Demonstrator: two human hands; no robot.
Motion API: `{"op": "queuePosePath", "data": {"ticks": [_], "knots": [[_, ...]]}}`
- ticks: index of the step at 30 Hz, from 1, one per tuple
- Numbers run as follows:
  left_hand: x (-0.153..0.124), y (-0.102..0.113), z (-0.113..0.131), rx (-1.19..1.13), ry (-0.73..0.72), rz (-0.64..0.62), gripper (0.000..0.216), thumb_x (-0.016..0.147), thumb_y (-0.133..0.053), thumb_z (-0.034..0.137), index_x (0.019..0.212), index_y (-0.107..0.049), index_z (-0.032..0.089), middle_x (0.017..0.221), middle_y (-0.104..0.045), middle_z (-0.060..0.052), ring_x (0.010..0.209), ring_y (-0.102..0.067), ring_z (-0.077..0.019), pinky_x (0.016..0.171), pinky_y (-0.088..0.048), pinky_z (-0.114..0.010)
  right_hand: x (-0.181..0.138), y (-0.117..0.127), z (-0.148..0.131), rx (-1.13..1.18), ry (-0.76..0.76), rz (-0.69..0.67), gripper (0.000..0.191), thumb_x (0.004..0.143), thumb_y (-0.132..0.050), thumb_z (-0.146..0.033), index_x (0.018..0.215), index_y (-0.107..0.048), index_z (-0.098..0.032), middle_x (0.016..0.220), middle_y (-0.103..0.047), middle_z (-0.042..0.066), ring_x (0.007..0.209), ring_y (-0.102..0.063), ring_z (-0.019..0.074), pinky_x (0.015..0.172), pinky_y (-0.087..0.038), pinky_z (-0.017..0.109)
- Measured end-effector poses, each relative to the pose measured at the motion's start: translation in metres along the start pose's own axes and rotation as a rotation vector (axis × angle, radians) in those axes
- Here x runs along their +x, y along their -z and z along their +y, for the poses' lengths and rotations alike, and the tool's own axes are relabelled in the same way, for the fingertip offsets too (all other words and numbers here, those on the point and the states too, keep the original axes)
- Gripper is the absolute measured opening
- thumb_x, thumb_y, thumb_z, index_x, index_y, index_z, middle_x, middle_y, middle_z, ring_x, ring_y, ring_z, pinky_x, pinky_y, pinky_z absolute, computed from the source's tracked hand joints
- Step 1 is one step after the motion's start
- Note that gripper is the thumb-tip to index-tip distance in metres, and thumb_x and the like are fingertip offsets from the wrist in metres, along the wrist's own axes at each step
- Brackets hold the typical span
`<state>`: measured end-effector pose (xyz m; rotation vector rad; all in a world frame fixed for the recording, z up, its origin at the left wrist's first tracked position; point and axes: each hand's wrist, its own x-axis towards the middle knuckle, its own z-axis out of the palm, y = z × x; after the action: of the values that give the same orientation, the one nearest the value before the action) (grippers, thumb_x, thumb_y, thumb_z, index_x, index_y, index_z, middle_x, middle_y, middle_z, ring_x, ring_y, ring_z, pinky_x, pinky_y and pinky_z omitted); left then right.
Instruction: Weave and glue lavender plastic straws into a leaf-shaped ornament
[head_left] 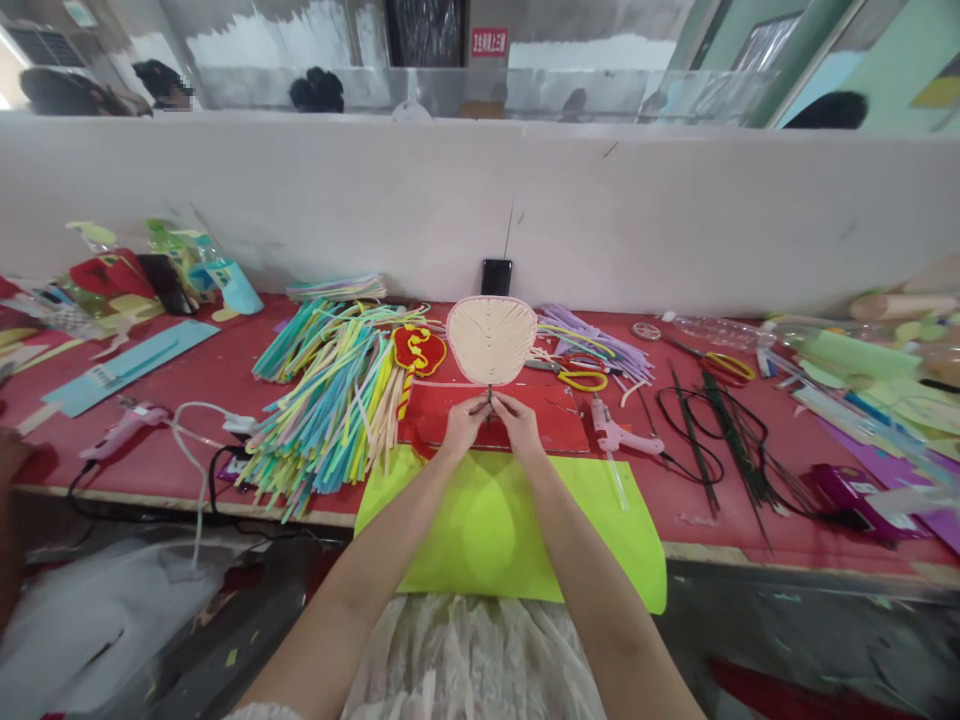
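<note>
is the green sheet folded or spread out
Spread out: the green sheet lies flat in one layer, its near edge overhanging the table.

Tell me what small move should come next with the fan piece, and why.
Probably a small tightening twist of the dark stem just below the cream fan. The left hand and right hand both pinch that stem where it meets the fan's pink rim, the two hands nearly touching.

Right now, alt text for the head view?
Left hand and right hand pinch the dark stem under a cream fan-shaped piece just beyond a yellow-green sheet on a red table. Coloured strips lie left, a pink glue gun right.
</note>
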<state>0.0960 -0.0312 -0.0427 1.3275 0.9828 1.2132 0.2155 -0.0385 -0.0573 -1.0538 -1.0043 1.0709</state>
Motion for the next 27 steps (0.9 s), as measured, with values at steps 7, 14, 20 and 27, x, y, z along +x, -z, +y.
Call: {"op": "queuePosePath", "data": {"ticks": [7, 14, 20, 27], "knots": [[-0.001, 0.0, 0.006, 0.055, -0.016, 0.02, 0.024, 0.077, -0.064, 0.028, 0.095, -0.072, 0.016, 0.1, -0.074, -0.006, 0.091, -0.069, -0.0208, 0.089, -0.052, -0.035, -0.001, 0.0, -0.002, 0.042, -0.014, -0.013, 0.042, 0.067, -0.072, -0.049, 0.097, -0.073, -0.021, 0.098, -0.074, 0.004, 0.086, -0.068, 0.0204, 0.083, -0.057, 0.04], [-0.014, 0.0, 0.01, 0.264, -0.122, 0.059, 0.023, 0.081, -0.061, 0.032, 0.094, -0.072, 0.017, 0.09, -0.074, -0.004, 0.083, -0.068, -0.0202, 0.083, -0.053, -0.033, -0.008, -0.004, -0.017, -0.039, 0.049, -0.011, 0.039, 0.066, -0.072, -0.049, 0.092, -0.074, -0.02, 0.097, -0.075, 0.004, 0.094, -0.067, 0.0222, 0.095, -0.05, 0.041], [-0.011, -0.005, 0.005, 0.192, -0.102, -0.006, 0.019, 0.076, -0.065, 0.029, 0.089, -0.072, 0.016, 0.093, -0.074, -0.005, 0.089, -0.069, -0.0213, 0.084, -0.053, -0.033, -0.014, -0.006, -0.026, -0.053, 0.087, -0.05, 0.036, 0.075, -0.064, -0.05, 0.093, -0.075, -0.021, 0.094, -0.075, 0.004, 0.096, -0.067, 0.023, 0.097, -0.049, 0.041], [-0.008, -0.003, 0.005, 0.23, -0.119, -0.063, 0.016, 0.077, -0.065, 0.026, 0.088, -0.071, 0.016, 0.091, -0.075, -0.006, 0.084, -0.07, -0.02, 0.082, -0.054, -0.033, -0.011, -0.003, -0.026, -0.105, 0.134, -0.106, 0.037, 0.079, -0.058, -0.054, 0.089, -0.075, -0.023, 0.098, -0.074, 0.004, 0.098, -0.066, 0.0225, 0.098, -0.047, 0.041]]}}
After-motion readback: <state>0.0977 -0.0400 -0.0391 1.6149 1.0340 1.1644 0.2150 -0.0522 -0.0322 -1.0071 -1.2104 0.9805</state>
